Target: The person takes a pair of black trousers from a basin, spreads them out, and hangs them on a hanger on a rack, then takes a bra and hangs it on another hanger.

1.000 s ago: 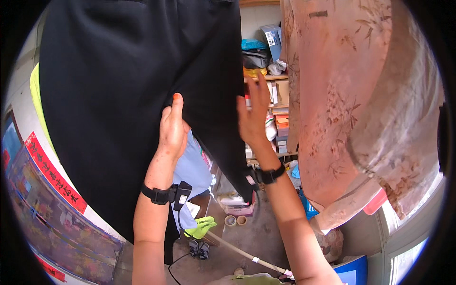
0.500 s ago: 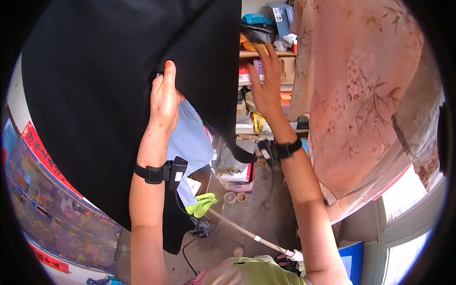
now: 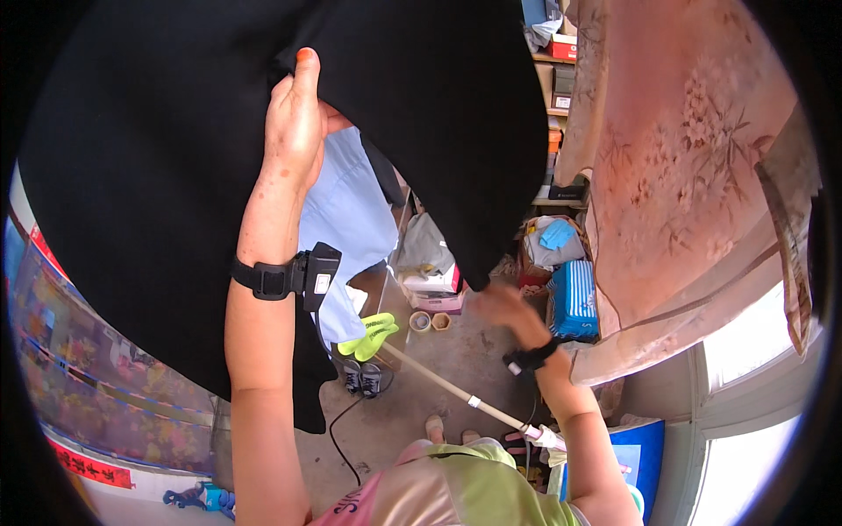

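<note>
Pinching black trousers (image 3: 158, 175) near the fork of the legs with the left hand (image 3: 293, 131), probably to steady cloth hanging close ahead, in front of pale blue fabric (image 3: 346, 215). Holding the right hand (image 3: 509, 312) low by a leg's tip (too blurred to tell whether gripping or brushing), presumably to control the dangling end.

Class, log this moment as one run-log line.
left hand: against black trousers, between legs | right hand: blurred, by right trouser leg, contact unclear | blue cloth: behind trousers
</note>
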{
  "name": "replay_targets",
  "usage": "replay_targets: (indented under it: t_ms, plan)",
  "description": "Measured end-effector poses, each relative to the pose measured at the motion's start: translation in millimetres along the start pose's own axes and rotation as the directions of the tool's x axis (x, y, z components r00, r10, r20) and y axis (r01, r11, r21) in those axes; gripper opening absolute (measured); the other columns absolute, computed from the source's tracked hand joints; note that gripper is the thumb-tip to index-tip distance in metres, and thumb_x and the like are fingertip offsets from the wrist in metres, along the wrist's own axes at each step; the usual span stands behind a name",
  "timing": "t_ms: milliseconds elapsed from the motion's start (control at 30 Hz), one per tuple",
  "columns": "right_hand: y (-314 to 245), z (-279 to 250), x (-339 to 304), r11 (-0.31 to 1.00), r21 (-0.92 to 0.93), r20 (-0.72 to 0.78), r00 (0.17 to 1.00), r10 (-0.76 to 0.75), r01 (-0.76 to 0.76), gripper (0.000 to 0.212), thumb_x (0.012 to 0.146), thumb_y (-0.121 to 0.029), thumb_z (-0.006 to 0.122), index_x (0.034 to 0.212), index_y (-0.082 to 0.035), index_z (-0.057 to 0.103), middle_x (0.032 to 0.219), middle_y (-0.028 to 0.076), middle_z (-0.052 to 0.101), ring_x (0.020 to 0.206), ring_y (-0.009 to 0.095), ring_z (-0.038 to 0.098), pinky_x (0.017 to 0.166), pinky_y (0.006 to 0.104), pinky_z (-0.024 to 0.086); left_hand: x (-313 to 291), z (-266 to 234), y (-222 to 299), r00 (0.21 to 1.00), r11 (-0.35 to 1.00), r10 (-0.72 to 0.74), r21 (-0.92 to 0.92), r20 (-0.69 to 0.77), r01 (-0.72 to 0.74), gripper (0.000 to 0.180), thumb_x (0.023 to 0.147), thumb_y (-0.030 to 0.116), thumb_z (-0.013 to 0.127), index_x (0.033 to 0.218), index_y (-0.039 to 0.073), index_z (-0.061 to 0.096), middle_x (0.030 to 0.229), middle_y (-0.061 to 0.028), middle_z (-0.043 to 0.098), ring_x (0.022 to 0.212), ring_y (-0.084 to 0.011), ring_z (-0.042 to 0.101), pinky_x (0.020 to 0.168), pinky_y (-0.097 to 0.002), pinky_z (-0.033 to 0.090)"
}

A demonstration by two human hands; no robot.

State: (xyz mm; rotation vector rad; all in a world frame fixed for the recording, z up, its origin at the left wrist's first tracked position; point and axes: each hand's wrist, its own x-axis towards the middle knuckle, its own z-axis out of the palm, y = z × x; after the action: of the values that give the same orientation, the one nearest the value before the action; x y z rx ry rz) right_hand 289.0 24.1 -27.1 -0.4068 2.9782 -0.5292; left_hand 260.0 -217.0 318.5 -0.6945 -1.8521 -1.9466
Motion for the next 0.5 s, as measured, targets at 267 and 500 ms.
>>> replay_targets:
  t_ms: [267, 500]
  plan:
    - [-135, -271, -105, 0.609, 0.434, -0.605, 0.716, -0.349, 0.664, 0.022, 0.088, -0.021, 0.066, 0.1, -0.002, 0.067, 0.083, 0.009, 0.067, 0.073, 0.016, 0.064, 0.067, 0.0259, 0.05, 5, 14, 10, 0.997, 0.999, -0.027, -0.037, 0.079, 0.03, 0.054, 0.101, 0.045, 0.041, 0.115, -0.005, 0.054, 0.113, -0.0176, 0.063, 0.101, -0.0237, 0.064, 0.087, -0.038, 0.053]
    - [-122, -179, 20, 0.842, -0.292, -0.796, 0.372, -0.477, 0.453, 0.057, 0.074, -0.022, 0.07, 0.128, -0.011, 0.053, 0.137, 0.018, 0.043, 0.125, 0.037, 0.042, 0.103, 0.0497, 0.033, 3, 10, 5, 0.999, 0.995, -0.006, -0.103, 0.043, 0.01, 0.054, 0.101, 0.047, 0.04, 0.109, -0.003, 0.059, 0.103, -0.012, 0.067, 0.089, -0.0178, 0.067, 0.075, -0.0325, 0.055]
